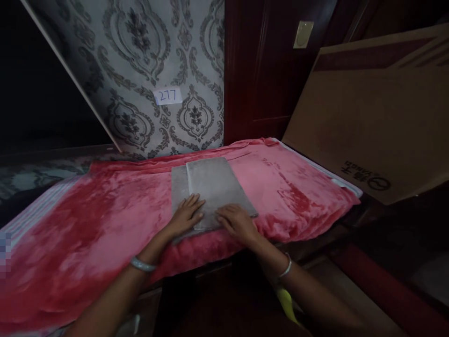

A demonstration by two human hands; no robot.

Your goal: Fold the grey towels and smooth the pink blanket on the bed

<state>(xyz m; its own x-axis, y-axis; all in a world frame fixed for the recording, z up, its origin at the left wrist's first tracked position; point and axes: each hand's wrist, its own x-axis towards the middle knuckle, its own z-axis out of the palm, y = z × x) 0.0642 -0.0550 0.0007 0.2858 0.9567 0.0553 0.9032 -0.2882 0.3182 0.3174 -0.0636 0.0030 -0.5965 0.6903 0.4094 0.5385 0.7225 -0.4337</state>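
"So, where's the folded grey cloth (219, 180)?"

"Mid-frame, flat-sided, on a plush pink blanket (129, 201). The left hand (186, 214) lies on it, fingers slightly spread; the right hand (240, 224) has fingers close together, pinching or not, I can't tell."

"And around?"

"Upper left, scroll-patterned wallpaper (140, 47); top centre, glossy dark-red panelling (259, 70); right, a broad cardboard box (372, 112)."

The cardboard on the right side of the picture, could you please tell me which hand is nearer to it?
Right. The right hand is on the gray cloth, left of the cardboard; the left hand is there too, farther left.
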